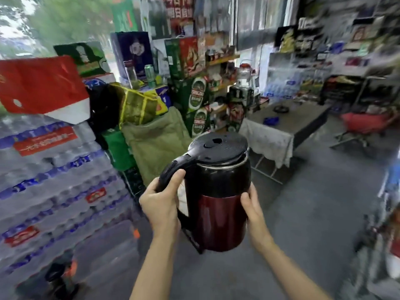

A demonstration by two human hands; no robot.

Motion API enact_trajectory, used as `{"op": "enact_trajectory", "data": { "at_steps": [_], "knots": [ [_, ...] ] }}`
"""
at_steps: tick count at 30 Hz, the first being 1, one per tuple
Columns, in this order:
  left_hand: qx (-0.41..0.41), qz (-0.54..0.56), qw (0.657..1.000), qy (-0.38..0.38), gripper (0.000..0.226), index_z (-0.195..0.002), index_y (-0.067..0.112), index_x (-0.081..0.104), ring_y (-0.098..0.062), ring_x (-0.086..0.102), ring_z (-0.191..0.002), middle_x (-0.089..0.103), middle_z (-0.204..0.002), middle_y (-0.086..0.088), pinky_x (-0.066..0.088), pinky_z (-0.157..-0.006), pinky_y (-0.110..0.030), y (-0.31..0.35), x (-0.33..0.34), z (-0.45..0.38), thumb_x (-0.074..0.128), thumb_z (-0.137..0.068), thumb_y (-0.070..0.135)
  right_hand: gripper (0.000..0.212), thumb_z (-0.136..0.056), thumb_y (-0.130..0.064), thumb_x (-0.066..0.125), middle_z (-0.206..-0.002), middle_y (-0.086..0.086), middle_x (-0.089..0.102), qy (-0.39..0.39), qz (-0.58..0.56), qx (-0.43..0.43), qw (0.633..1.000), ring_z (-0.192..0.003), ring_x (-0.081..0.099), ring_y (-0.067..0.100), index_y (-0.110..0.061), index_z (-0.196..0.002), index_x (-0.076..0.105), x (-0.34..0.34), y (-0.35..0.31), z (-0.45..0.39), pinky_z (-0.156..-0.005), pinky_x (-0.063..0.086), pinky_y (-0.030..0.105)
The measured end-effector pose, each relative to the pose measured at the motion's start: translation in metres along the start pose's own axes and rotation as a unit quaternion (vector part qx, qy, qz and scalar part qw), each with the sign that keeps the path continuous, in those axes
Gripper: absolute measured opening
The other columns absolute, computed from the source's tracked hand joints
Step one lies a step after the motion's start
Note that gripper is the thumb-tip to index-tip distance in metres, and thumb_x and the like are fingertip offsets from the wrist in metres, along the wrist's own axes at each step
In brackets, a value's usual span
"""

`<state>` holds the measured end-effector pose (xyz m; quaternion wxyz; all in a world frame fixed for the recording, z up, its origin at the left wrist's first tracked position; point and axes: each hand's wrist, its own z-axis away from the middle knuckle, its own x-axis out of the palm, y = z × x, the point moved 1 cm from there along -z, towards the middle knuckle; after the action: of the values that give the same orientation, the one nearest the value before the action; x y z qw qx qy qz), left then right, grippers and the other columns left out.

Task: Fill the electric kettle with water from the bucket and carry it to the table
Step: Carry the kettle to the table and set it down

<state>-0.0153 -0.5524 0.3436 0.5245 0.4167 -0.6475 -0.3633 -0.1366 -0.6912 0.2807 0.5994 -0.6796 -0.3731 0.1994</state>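
A: What are the hands doing?

B: The left hand [161,204] is wrapped around the black handle of the electric kettle [216,191], thumb up on the top of the handle. The right hand [252,205] is pressed flat against the kettle's opposite side, fingers curled round the dark red lower body. Both are grasping it, and it is held in the air above the grey floor [303,224], upright, black lid [218,146] down.

A: Can you see water inside?

B: No, the shut lid hides the contents.

A: What's nearest around it?

B: Just behind the kettle sits an olive-green sack [155,137], with a yellow-green woven bag [140,107] above it. To the left are stacked shrink-wrapped packs of bottled water [54,180] with red and blue labels, the writing too blurred to read.

A: Any readable brands?

B: Green beer cartons [198,109] behind the sack carry oval labels; the lettering is smeared. A red sign [178,7] with white Chinese characters hangs up top.

A: And the worktop?

B: The worktop [287,124] stands well ahead to the right, a lace cloth [266,139] draped over its near end, with a small blue object [271,120] and a dark ring-shaped thing [280,109] on it.
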Motion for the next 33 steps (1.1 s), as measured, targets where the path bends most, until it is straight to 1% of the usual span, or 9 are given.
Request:
{"op": "enact_trajectory", "data": {
  "at_steps": [3,5,7,9,12,18,24,28,33],
  "knots": [
    [-0.022,0.023,0.999,-0.033,0.034,-0.053,0.020,0.063,-0.019,0.032,-0.051,0.043,-0.054,-0.003,0.023,-0.046,-0.034,-0.027,0.058,0.007,0.087,-0.053,0.044,0.074,-0.085,-0.062,0.057,-0.148,-0.015,0.050,0.036,0.012,0.001,0.999,-0.139,0.043,0.005,-0.032,-0.150,0.036,-0.054,-0.003,-0.022,-0.119,0.029,0.042],
    [-0.046,0.031,0.996,-0.069,0.035,-0.052,0.020,0.060,-0.018,0.029,-0.046,0.039,-0.050,-0.003,0.020,-0.043,-0.033,-0.049,0.099,0.011,0.087,-0.055,0.043,0.071,-0.083,-0.063,0.058,-0.146,-0.019,0.051,0.070,0.016,0.007,0.997,-0.137,0.043,0.002,-0.039,-0.146,0.039,-0.091,-0.004,-0.036,-0.118,0.030,0.038],
    [-0.069,0.034,0.993,-0.094,0.037,-0.052,0.019,0.058,-0.018,0.027,-0.041,0.037,-0.047,-0.002,0.022,-0.040,-0.028,-0.066,0.135,0.013,0.087,-0.055,0.041,0.087,-0.078,-0.071,0.059,-0.152,-0.014,0.045,0.108,0.028,0.007,0.994,-0.141,0.039,0.004,-0.032,-0.152,0.033,-0.122,-0.005,-0.052,-0.119,0.029,0.040],
    [-0.084,0.040,0.989,-0.118,0.041,-0.055,0.015,0.055,-0.017,0.027,-0.039,0.037,-0.046,-0.002,0.023,-0.038,-0.026,-0.082,0.171,0.014,0.087,-0.056,0.041,0.092,-0.080,-0.068,0.058,-0.155,-0.009,0.041,0.141,0.030,0.004,0.990,-0.143,0.037,0.007,-0.024,-0.155,0.029,-0.150,-0.005,-0.067,-0.120,0.027,0.042],
    [-0.095,0.025,0.985,-0.143,0.046,-0.060,0.009,0.055,-0.018,0.032,-0.043,0.040,-0.050,-0.004,0.027,-0.039,-0.026,-0.106,0.221,0.011,0.087,-0.057,0.042,0.088,-0.082,-0.066,0.058,-0.154,-0.005,0.044,0.176,0.028,-0.004,0.984,-0.142,0.040,0.009,-0.022,-0.153,0.032,-0.187,0.001,-0.093,-0.120,0.028,0.043],
    [-0.123,0.019,0.974,-0.189,0.047,-0.048,0.017,0.049,-0.024,0.029,-0.052,0.040,-0.055,-0.007,0.023,-0.046,-0.036,-0.159,0.312,-0.004,0.087,-0.058,0.043,0.065,-0.090,-0.051,0.053,-0.145,-0.012,0.053,0.232,0.022,-0.013,0.972,-0.135,0.047,0.005,-0.026,-0.149,0.039,-0.247,0.010,-0.148,-0.118,0.032,0.041],
    [-0.138,0.032,0.960,-0.241,0.036,-0.055,0.018,0.057,-0.019,0.029,-0.045,0.040,-0.052,-0.006,0.022,-0.042,-0.033,-0.197,0.406,-0.022,0.085,-0.062,0.040,0.052,-0.097,-0.039,0.050,-0.144,-0.005,0.056,0.254,0.020,-0.057,0.965,-0.134,0.050,0.011,-0.022,-0.146,0.045,-0.302,0.003,-0.214,-0.110,0.039,0.035],
    [-0.128,0.058,0.952,-0.272,0.028,-0.070,0.016,0.070,-0.021,0.034,-0.052,0.048,-0.058,-0.007,0.028,-0.046,-0.031,-0.223,0.475,-0.036,0.084,-0.063,0.040,0.051,-0.098,-0.034,0.048,-0.144,-0.004,0.056,0.269,0.012,-0.087,0.959,-0.133,0.051,0.010,-0.019,-0.147,0.044,-0.344,0.000,-0.264,-0.105,0.043,0.025],
    [-0.141,0.063,0.948,-0.278,0.026,-0.067,0.018,0.070,-0.018,0.036,-0.052,0.049,-0.060,-0.007,0.031,-0.047,-0.028,-0.264,0.569,-0.053,0.084,-0.062,0.039,0.047,-0.100,-0.030,0.046,-0.143,-0.003,0.057,0.271,0.027,-0.096,0.957,-0.133,0.052,0.013,-0.018,-0.145,0.045,-0.411,0.001,-0.343,-0.108,0.042,0.029]
  ]
}}
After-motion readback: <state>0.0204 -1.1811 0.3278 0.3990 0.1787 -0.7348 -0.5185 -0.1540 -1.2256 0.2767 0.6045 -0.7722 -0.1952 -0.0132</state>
